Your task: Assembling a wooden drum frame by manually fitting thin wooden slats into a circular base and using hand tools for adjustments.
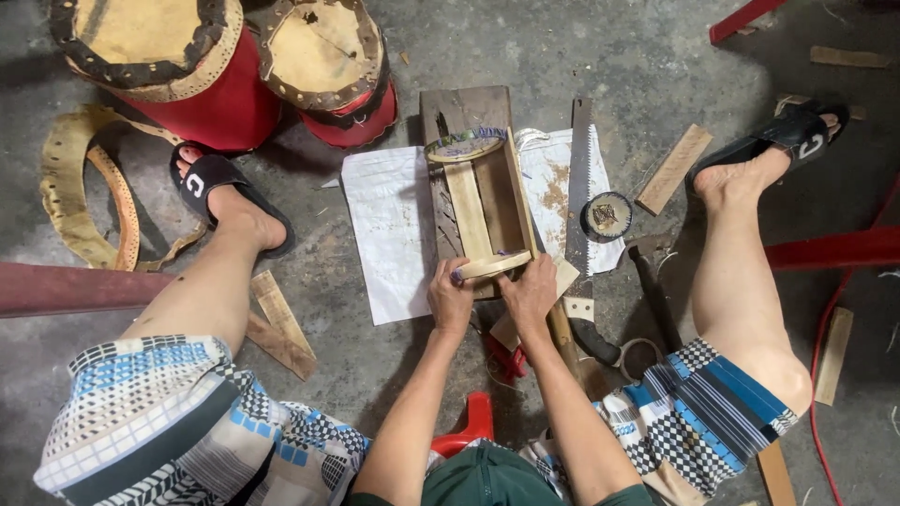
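Note:
A small wooden frame (480, 201) made of two round end discs joined by slats lies on a dark plank (466, 111) over white paper (392, 225). My left hand (450, 298) grips the near disc from the left, with a small purple-tipped object between its fingers. My right hand (531, 292) presses the same near end from the right. The far disc has a coloured patterned rim.
A handsaw (578, 183), a small round tin (607, 216), a hammer (649, 276) and wood offcuts (673, 169) lie to the right. Two red drums (220, 89) with hide tops stand at the back left, beside hide strips (89, 192). My sandalled feet flank the work.

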